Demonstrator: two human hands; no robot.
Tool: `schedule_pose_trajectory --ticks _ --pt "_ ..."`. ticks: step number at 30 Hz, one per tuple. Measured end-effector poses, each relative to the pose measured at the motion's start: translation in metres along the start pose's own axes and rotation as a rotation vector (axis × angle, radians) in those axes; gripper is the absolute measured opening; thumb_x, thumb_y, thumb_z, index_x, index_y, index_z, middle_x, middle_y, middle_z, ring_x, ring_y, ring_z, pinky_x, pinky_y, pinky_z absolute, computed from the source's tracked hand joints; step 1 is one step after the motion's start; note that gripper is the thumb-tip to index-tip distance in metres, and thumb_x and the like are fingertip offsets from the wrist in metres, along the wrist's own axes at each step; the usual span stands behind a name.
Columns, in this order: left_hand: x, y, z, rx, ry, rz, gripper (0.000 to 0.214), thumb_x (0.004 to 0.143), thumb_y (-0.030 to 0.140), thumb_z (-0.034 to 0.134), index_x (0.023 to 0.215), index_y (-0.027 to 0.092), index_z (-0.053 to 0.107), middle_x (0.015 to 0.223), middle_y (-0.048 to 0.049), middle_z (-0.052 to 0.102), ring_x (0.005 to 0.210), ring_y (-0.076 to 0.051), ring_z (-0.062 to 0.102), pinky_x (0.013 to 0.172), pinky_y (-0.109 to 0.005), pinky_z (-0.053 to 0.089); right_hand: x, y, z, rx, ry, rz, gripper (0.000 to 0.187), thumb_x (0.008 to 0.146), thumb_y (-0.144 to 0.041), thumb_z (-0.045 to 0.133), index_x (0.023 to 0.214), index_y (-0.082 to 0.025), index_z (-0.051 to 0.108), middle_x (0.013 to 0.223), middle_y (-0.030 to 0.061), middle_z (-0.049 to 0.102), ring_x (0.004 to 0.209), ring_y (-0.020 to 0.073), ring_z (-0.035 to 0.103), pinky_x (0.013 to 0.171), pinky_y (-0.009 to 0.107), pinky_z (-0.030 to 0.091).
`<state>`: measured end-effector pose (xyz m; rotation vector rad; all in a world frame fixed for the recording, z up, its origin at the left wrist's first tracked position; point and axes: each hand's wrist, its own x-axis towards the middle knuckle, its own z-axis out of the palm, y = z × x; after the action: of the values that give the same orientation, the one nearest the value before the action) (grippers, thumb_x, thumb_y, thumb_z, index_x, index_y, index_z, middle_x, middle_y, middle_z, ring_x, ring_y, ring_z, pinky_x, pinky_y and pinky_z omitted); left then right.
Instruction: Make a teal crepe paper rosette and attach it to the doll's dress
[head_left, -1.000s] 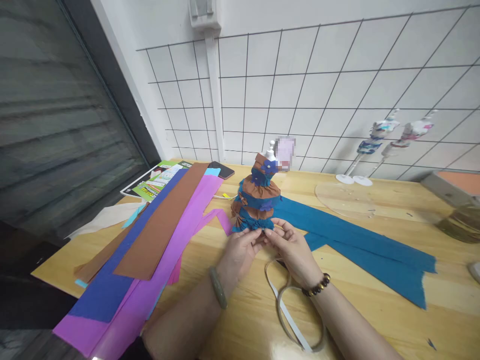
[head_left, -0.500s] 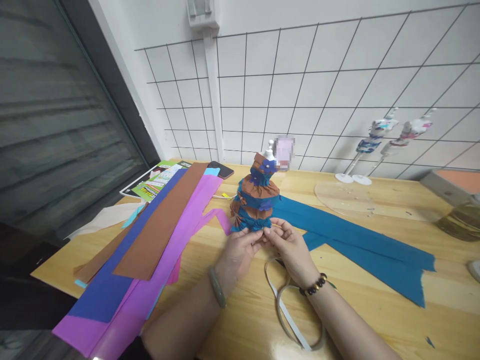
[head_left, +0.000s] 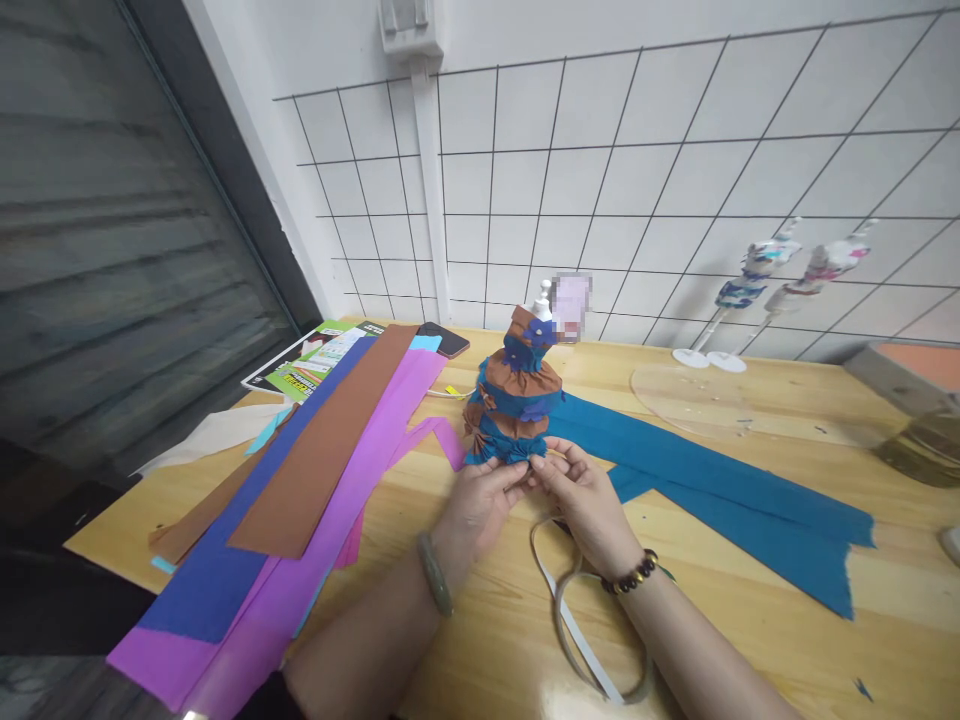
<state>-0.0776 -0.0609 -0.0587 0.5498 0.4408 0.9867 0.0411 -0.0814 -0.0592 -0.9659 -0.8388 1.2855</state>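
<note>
A small white dress form stands upright on the table, clothed in a tiered brown and teal crepe-paper dress with blue paper flowers. My left hand pinches the ruffled teal hem from the left, thumb on top and fingers underneath. On the right side of the same hem, my right hand pinches the paper between thumb and fingers. The two hands nearly meet at the front of the skirt. Fingertips under the hem are partly hidden. Teal crepe paper stretches away to the right behind my right hand.
Brown, blue and purple crepe-paper strips lie stacked at left, near printed sheets and a phone. A looped pale band lies below my right hand. Two small dress forms and a clear disc stand back right, near a brownish transparent container.
The view has shifted very slightly. Both hands keep the same pinch on the hem, and the dress form stays in place.
</note>
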Motion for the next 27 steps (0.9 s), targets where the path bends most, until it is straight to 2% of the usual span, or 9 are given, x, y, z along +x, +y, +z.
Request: schedule_pose_trajectory --ticks 7,14,23,27 --pt "0.000 -0.001 0.001 0.026 0.010 0.008 0.011 0.069 0.011 0.068 0.080 0.012 0.065 0.082 -0.0052 0.066 0.078 -0.013 0.059 0.082 -0.029 0.042 0.000 0.001 -0.001 -0.004 0.010 0.001 0.034 0.067 -0.032 0.073 0.094 -0.023 0.054 0.063 -0.0047 0.060 0.061 0.0112 0.058 0.065 0.025 0.044" --pt "0.000 0.001 0.002 0.038 -0.022 0.012 0.014 0.071 0.015 0.066 0.084 0.013 0.064 0.086 -0.0066 0.066 0.083 -0.016 0.060 0.084 -0.033 0.042 -0.002 -0.002 -0.002 -0.001 0.023 0.017 0.034 0.067 -0.032 0.073 0.095 -0.022 0.057 0.064 -0.0035 0.062 0.059 0.0106 0.057 0.063 0.024 0.044" --pt "-0.004 0.005 0.003 -0.046 0.027 -0.035 0.007 0.067 0.009 0.065 0.067 0.014 0.061 0.078 -0.0039 0.067 0.080 -0.018 0.062 0.090 -0.040 0.039 -0.003 -0.010 -0.004 0.041 0.074 0.039 0.027 0.067 -0.038 0.071 0.087 -0.022 0.060 0.068 -0.0032 0.062 0.057 0.0109 0.056 0.058 0.025 0.045" --pt "-0.003 0.004 0.002 -0.029 0.023 -0.024 0.006 0.069 0.010 0.066 0.070 0.014 0.061 0.083 -0.0050 0.068 0.083 -0.018 0.062 0.090 -0.040 0.039 -0.004 -0.010 -0.006 0.041 0.076 0.031 0.025 0.068 -0.036 0.070 0.086 -0.022 0.060 0.070 -0.0034 0.062 0.058 0.0105 0.056 0.058 0.024 0.046"
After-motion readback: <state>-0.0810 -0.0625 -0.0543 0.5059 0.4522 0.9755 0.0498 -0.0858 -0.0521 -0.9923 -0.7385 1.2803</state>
